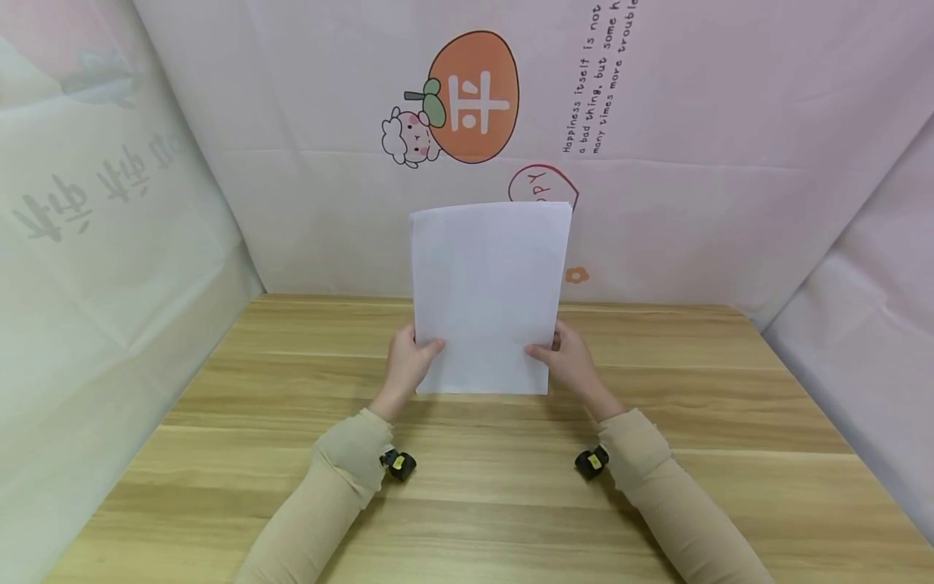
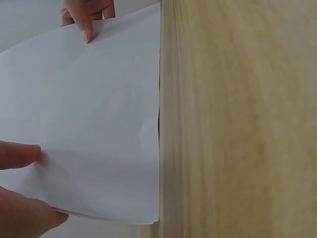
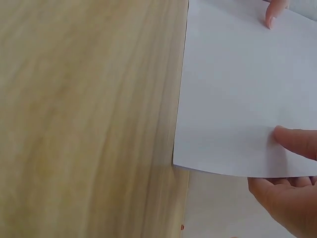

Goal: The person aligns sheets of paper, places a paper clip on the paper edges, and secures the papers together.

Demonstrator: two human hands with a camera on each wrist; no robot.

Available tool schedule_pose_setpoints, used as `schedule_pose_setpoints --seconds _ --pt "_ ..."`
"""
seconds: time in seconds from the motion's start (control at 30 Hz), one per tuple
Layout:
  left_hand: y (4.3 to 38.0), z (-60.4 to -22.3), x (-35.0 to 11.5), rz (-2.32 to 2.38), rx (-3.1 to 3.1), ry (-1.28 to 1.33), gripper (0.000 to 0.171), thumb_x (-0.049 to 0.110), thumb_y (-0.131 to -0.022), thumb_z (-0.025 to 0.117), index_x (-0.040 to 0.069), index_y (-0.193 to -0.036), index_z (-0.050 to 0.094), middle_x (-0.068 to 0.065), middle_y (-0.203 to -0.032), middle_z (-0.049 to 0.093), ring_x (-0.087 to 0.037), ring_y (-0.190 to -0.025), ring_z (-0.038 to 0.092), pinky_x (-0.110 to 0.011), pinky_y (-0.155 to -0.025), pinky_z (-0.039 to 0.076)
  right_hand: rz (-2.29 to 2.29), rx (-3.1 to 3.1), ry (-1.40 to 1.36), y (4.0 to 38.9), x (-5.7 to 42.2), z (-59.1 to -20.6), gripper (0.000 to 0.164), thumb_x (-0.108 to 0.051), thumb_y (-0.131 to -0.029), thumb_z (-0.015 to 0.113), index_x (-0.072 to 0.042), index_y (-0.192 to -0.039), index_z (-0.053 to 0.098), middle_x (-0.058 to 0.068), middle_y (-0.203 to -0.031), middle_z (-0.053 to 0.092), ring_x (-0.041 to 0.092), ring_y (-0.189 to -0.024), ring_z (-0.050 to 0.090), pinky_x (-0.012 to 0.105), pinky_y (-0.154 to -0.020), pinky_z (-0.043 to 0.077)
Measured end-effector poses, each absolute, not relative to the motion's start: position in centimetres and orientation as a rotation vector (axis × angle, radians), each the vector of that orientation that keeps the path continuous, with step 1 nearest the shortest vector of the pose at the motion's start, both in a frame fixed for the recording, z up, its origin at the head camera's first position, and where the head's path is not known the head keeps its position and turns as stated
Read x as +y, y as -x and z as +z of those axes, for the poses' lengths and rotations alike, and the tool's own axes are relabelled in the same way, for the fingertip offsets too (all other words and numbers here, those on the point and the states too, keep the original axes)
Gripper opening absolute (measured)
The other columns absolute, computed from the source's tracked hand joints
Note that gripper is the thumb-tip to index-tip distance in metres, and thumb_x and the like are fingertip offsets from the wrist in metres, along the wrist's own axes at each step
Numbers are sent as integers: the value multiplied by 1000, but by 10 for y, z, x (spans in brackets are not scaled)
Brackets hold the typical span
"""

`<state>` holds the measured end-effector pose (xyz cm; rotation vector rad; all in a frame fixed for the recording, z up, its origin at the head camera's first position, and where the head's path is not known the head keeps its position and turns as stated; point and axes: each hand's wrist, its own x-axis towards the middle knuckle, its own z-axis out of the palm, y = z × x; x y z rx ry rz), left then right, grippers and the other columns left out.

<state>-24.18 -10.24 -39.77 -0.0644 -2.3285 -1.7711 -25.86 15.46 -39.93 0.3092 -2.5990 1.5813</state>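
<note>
From where I stood, the work looked about midway: the paper [image 1: 487, 284] was already up off its flat side, gathered into one thin stack and held on end above the middle of the counter [image 1: 474, 511], in front of the printed cloth [image 1: 693, 219]. Its lower edge ran along the wood, though I couldn't tell whether it rested there or hung just clear. Most of the squaring seemed done, since the sheets lay nearly as one; a little evening-up was probably left, because layers peeped out at the top right corner and, seen from the left wrist, along the side by that hand. Laying the stack down was, I judged, a step not yet done. Both hands were closed on the paper in a light pinch, one at each side and low down. The left hand [image 1: 410, 358] had its thumb flat on the near face with fingers tucked behind the edge; the right hand [image 1: 572, 358] mirrored it, thumb in front, curled fingers at the back. Neither was spread, and the paper bowed slightly between them.
</note>
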Motion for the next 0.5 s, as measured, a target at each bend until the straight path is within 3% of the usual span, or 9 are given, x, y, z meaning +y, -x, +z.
schedule_pose_setpoints --seconds 0.5 --pt "241 -399 -102 -1815 -2227 157 38 2 -84 65 -8 -120 56 -25 -122 60 -37 -117 56 -50 -100 42 1661 -2505 -437 257 159 -400 46 -3 -86 67 5 -128 50 25 -125 57 39 -110 60 46 -89 51"
